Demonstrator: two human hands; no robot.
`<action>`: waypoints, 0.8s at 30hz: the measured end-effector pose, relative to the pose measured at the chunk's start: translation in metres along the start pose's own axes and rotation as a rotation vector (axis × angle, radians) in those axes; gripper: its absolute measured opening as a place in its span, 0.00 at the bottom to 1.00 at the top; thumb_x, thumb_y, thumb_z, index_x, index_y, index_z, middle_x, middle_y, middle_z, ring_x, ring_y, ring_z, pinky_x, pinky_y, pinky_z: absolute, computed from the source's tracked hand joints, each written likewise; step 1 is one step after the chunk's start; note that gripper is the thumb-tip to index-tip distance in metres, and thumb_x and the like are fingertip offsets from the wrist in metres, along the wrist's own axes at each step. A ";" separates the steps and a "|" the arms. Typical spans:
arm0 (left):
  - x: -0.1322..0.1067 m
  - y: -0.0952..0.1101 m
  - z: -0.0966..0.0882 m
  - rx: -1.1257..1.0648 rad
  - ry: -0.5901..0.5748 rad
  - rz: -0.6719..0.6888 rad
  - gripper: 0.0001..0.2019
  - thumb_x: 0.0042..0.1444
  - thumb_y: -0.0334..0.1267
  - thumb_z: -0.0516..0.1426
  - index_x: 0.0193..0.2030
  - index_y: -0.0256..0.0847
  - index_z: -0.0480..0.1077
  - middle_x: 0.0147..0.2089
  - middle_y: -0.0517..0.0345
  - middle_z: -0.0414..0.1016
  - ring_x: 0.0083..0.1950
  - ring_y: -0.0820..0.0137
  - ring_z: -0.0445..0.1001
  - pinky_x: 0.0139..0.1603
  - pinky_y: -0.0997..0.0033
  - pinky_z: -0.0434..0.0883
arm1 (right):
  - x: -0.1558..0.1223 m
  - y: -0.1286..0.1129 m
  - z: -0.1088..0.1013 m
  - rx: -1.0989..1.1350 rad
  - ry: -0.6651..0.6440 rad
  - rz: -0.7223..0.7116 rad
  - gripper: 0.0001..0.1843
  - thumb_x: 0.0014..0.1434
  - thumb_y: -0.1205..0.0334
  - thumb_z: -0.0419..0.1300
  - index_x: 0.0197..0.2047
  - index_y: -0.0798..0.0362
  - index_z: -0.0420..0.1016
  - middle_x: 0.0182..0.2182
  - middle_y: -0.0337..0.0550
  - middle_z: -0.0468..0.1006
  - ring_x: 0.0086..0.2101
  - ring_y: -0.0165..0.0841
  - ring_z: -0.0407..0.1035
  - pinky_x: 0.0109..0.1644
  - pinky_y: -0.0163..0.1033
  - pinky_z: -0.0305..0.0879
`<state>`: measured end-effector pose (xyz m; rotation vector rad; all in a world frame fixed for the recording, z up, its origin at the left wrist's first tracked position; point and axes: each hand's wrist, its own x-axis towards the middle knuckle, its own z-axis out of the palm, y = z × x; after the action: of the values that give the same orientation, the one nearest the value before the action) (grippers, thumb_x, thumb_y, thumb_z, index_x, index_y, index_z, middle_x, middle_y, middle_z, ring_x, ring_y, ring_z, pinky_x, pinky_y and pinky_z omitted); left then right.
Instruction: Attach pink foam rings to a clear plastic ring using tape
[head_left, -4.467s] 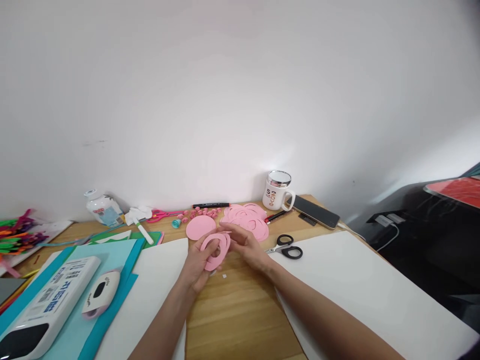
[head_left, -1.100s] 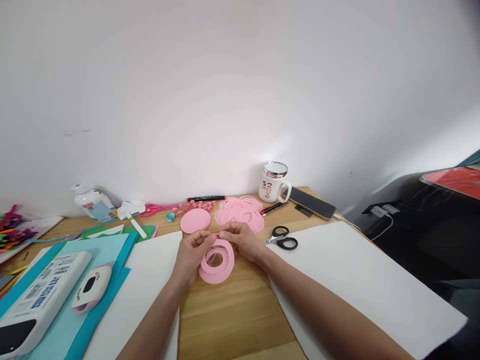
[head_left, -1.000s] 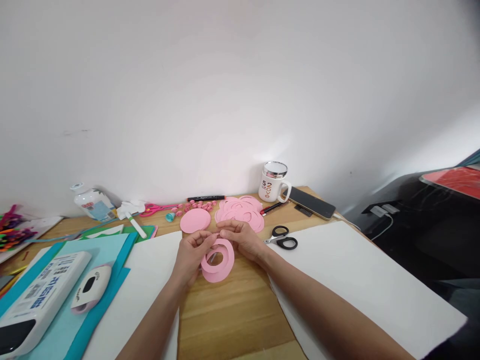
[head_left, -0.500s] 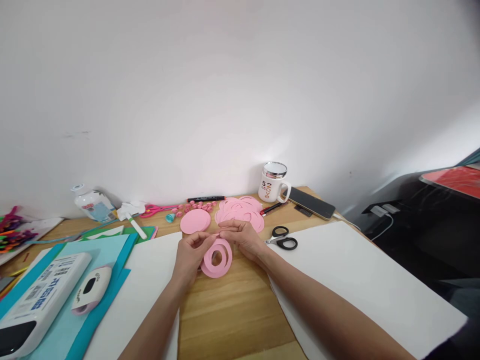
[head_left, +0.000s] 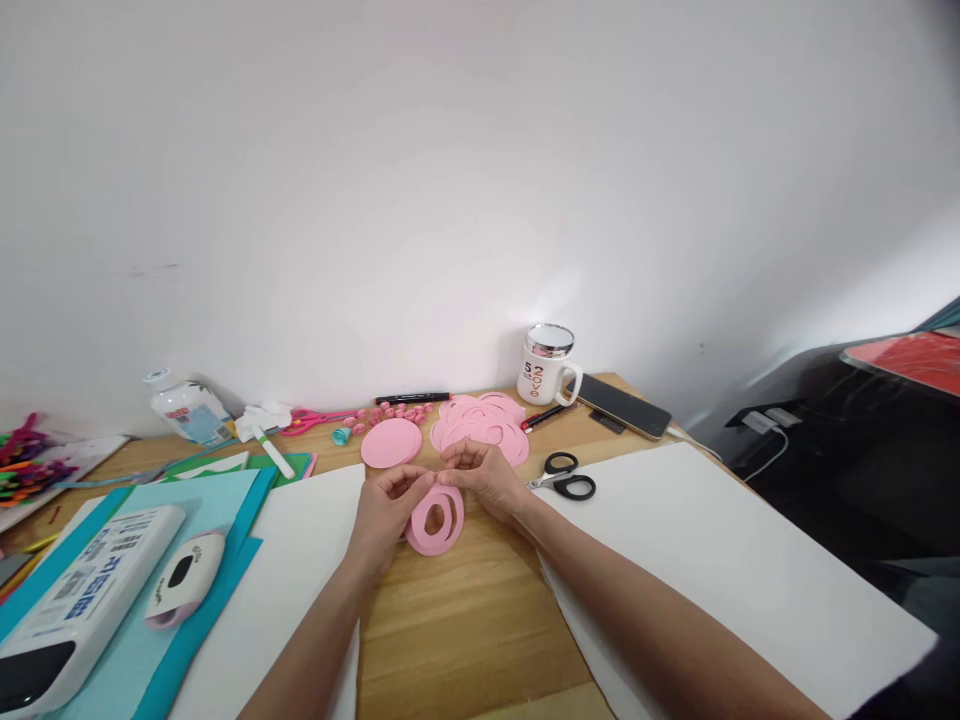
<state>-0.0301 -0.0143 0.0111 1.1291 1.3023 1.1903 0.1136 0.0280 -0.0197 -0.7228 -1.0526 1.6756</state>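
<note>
A pink paper spiral [head_left: 433, 545] hangs over the wooden table, just below my fingertips. My left hand [head_left: 381, 508] pinches the paper at the spiral's upper edge. Right beside it, my right hand [head_left: 486, 482] is closed in a pinch at the same spot, thumb and forefinger meeting the left fingertips; the bit of paper between them is mostly hidden. Behind my left hand lie pink paper circles [head_left: 391, 443], stacked. A pile of cut pink paper spirals [head_left: 480, 420] sits beyond my right hand. Black-handled scissors [head_left: 571, 487] rest to the right.
Small pink rolled pieces [head_left: 405, 412] lie near a black marker [head_left: 412, 398]. At the back stand a white mug [head_left: 546, 375] and a bottle [head_left: 187, 408]. A phone [head_left: 626, 405] lies right. White sheets [head_left: 712, 550] flank the hands; a white box [head_left: 97, 590] is left.
My fingertips have come closer together above the spiral, and less of the pink strip shows between them. The spiral's centre opening looks a little larger. Everything else stays put.
</note>
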 end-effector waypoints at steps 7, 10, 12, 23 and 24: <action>0.002 0.001 -0.002 -0.062 0.069 0.003 0.14 0.37 0.44 0.63 0.28 0.34 0.73 0.28 0.53 0.76 0.25 0.72 0.69 0.26 0.75 0.67 | 0.000 0.000 -0.002 -0.006 -0.030 0.017 0.20 0.34 0.63 0.70 0.34 0.54 0.74 0.30 0.41 0.78 0.32 0.31 0.72 0.41 0.38 0.65; 0.002 0.000 -0.002 -0.045 0.085 0.010 0.15 0.36 0.44 0.64 0.27 0.34 0.73 0.28 0.53 0.76 0.25 0.72 0.70 0.27 0.74 0.67 | -0.001 0.000 -0.002 -0.001 -0.009 0.034 0.20 0.34 0.61 0.70 0.34 0.55 0.74 0.29 0.43 0.79 0.31 0.33 0.72 0.40 0.41 0.66; 0.003 0.000 -0.002 -0.036 0.089 0.014 0.15 0.35 0.44 0.64 0.27 0.34 0.73 0.28 0.53 0.75 0.25 0.72 0.69 0.27 0.74 0.66 | -0.001 -0.001 -0.001 0.013 -0.005 0.049 0.20 0.34 0.60 0.70 0.34 0.56 0.73 0.28 0.44 0.79 0.31 0.34 0.73 0.41 0.42 0.67; 0.001 0.001 -0.001 -0.086 0.095 -0.015 0.15 0.36 0.44 0.64 0.27 0.34 0.73 0.25 0.57 0.73 0.24 0.74 0.67 0.25 0.76 0.64 | 0.000 -0.002 -0.001 0.073 -0.005 0.048 0.18 0.38 0.58 0.68 0.34 0.57 0.73 0.27 0.44 0.79 0.32 0.35 0.74 0.42 0.42 0.67; 0.001 0.001 0.000 -0.092 0.093 -0.022 0.15 0.36 0.45 0.64 0.27 0.34 0.73 0.25 0.57 0.73 0.24 0.74 0.67 0.25 0.76 0.64 | 0.000 -0.002 -0.001 0.075 -0.001 0.042 0.18 0.39 0.59 0.68 0.34 0.57 0.73 0.27 0.44 0.79 0.31 0.35 0.74 0.42 0.42 0.67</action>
<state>-0.0306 -0.0131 0.0121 1.0010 1.3127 1.2870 0.1152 0.0286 -0.0183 -0.7000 -0.9758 1.7422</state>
